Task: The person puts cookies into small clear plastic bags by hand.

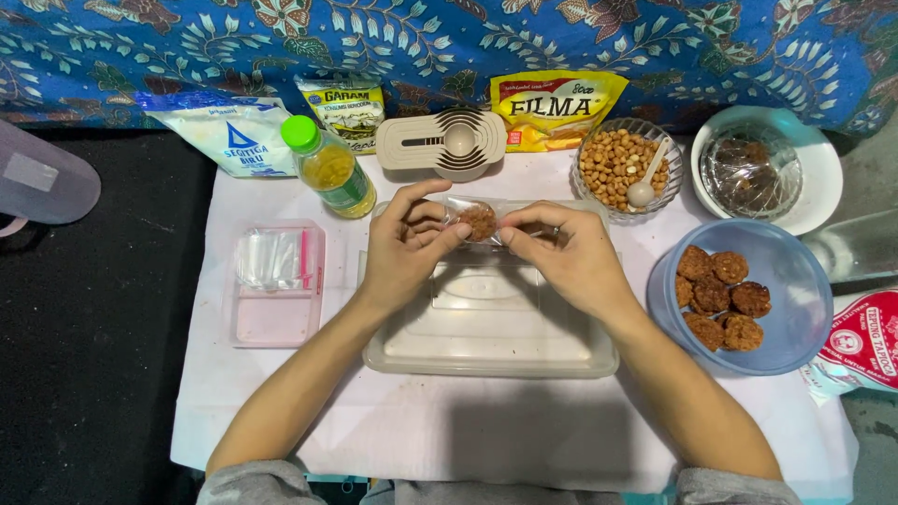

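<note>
Head view: I'm pinching a clear wrapper (pixel 505 213) lengthwise between left hand (pixel 404 245) and right hand (pixel 561 252), both closed on its ends, brown patty (pixel 480 223) lying centred between them.

wrapper (pixel 468 208): clear glossy plastic | fritter (pixel 480 223): rough crumbly | tablecloth (pixel 421 430): matt white

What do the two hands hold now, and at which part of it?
Both the left hand and the right hand hold a clear plastic wrapper with a brown fritter inside, each pinching one end.
</note>
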